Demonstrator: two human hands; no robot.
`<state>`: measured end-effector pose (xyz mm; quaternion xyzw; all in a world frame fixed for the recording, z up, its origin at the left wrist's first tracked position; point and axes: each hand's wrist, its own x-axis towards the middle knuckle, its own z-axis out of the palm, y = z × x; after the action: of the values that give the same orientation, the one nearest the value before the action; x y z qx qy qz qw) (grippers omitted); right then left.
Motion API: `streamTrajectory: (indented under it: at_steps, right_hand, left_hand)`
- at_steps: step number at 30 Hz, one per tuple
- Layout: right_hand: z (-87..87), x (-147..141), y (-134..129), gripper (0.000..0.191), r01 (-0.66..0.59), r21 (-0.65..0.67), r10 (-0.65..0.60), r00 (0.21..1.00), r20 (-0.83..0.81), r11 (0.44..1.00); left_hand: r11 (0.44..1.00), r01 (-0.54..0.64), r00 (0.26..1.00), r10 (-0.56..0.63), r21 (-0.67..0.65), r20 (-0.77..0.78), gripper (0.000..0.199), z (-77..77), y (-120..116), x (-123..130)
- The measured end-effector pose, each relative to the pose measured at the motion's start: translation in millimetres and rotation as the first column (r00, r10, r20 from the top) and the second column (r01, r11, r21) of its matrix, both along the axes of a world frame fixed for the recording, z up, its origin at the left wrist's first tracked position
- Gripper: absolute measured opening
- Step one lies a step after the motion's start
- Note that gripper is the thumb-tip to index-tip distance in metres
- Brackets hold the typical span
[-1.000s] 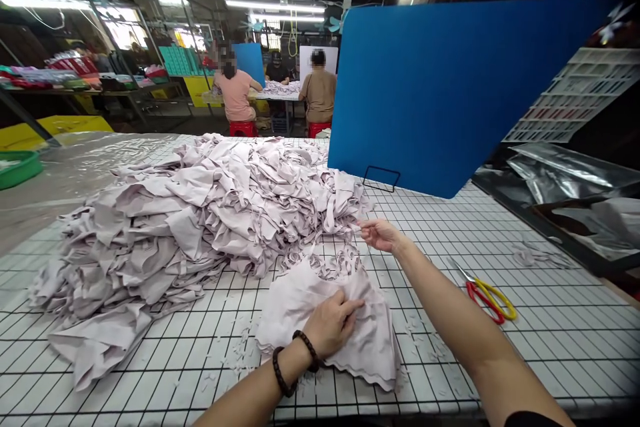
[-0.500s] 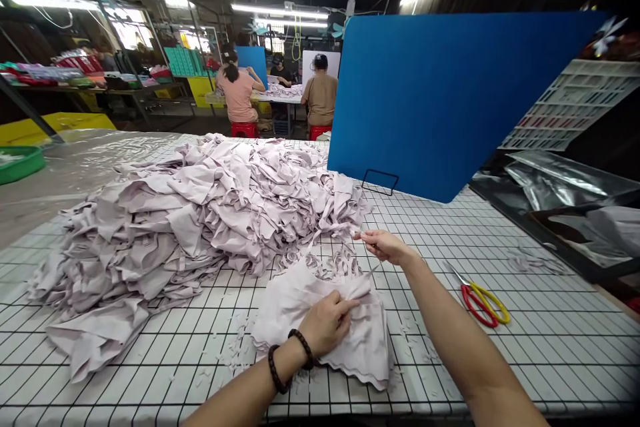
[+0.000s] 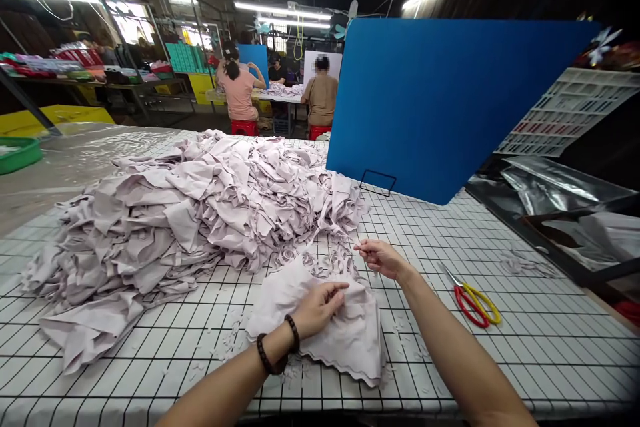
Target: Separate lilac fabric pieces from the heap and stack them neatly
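My left hand [image 3: 320, 307], with two dark beaded bracelets at its wrist, lies on a small stack of pale lilac-grey fabric pieces [image 3: 350, 340] with a wavy lower edge. Its fingers are stretched out over the cloth. Beyond the stack's upper right corner, my right hand [image 3: 383, 259] is raised in a pinch. Whatever its fingertips hold is too small to make out. Curled fabric strips [image 3: 340, 260] lie just past the stack, near the right fingertips. A large heap of the same fabric [image 3: 200, 213] rises behind and to the left.
Scissors with red and yellow handles [image 3: 475, 303] lie right of my right arm. A blue panel [image 3: 440, 107] stands at the back on a wire stand [image 3: 379, 181]. Small scraps [image 3: 230, 340] dot the grid-patterned table [image 3: 165, 393]. Other people sit at a farther table.
My left hand has shifted slightly left and up on the stack, its fingers straighter. My right hand has dropped a little and stays pinched. The view has shifted slightly.
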<state>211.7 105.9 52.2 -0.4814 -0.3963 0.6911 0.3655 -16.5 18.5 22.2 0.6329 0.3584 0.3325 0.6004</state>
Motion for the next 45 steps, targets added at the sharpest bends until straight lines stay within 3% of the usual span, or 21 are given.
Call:
streamTrajectory:
  at_steps: [1, 3, 5, 8, 11, 18, 21, 24, 31, 36, 38, 42, 45]
  right_hand:
    - [-0.8, -1, -1, 0.015, -0.011, -0.001, 0.011, 1.000, 0.012, 1.000]
    - [-1.0, -6, -5, 0.020, -0.022, 0.011, 0.022, 0.998, 0.052, 1.000]
    - [-0.6, -11, -7, 0.024, -0.015, 0.049, 0.008, 0.992, 0.124, 0.999]
    - [-1.8, -19, -10, 0.035, 0.010, 0.145, -0.048, 0.965, 0.256, 0.989]
    - [-6.5, -23, -9, 0.041, 0.023, 0.204, -0.082, 0.955, 0.286, 0.979]
    - [-25.5, -23, 2, 0.035, 0.052, 0.224, -0.124, 0.939, 0.320, 0.973]
    - [-28.8, -27, 6, 0.033, 0.115, 0.390, -0.286, 0.864, 0.414, 0.913]
    - [-25.2, -33, 8, 0.028, 0.085, 0.546, -0.371, 0.818, 0.439, 0.833]
    - [-25.7, -39, 12, 0.015, 0.020, 0.591, -0.390, 0.769, 0.506, 0.806]
    - [-36.3, -41, 13, 0.015, -0.036, 0.701, -0.461, 0.729, 0.506, 0.712]
    - [-41.0, -42, 15, 0.015, 0.032, 0.684, -0.467, 0.754, 0.462, 0.729]
    - [-51.3, -46, 23, 0.021, 0.250, 0.517, -0.441, 0.850, 0.288, 0.819]
    - [-52.8, -48, 23, 0.022, 0.284, 0.517, -0.461, 0.851, 0.252, 0.808]
  left_hand:
    - [0.989, -0.018, 0.996, 0.031, -0.150, 0.088, 0.041, 1.9, 6, 4]
    - [0.914, -0.032, 0.964, 0.135, -0.404, 0.231, 0.037, 8.0, 21, 15]
    - [0.829, -0.021, 0.915, 0.241, -0.559, 0.322, 0.029, 15.2, 39, 27]
    - [0.712, -0.004, 0.846, 0.376, -0.702, 0.377, 0.019, 20.2, 68, 45]
    - [0.655, -0.050, 0.816, 0.462, -0.754, 0.347, 0.021, 13.9, 92, 61]
    - [0.667, -0.213, 0.763, 0.570, -0.714, 0.304, 0.016, -10.1, 116, 74]
    - [0.696, -0.264, 0.761, 0.576, -0.668, 0.299, 0.017, -17.0, 119, 73]
    - [0.732, -0.309, 0.763, 0.572, -0.607, 0.302, 0.020, -22.4, 120, 72]
    - [0.792, -0.383, 0.778, 0.554, -0.474, 0.296, 0.030, -25.6, 119, 69]
    - [0.818, -0.366, 0.802, 0.519, -0.444, 0.295, 0.033, -25.4, 121, 66]
    - [0.820, -0.365, 0.806, 0.516, -0.442, 0.291, 0.033, -25.9, 123, 65]
    - [0.806, -0.371, 0.805, 0.527, -0.461, 0.273, 0.032, -26.8, 124, 64]
    - [0.795, -0.330, 0.817, 0.511, -0.510, 0.267, 0.033, -25.4, 124, 63]
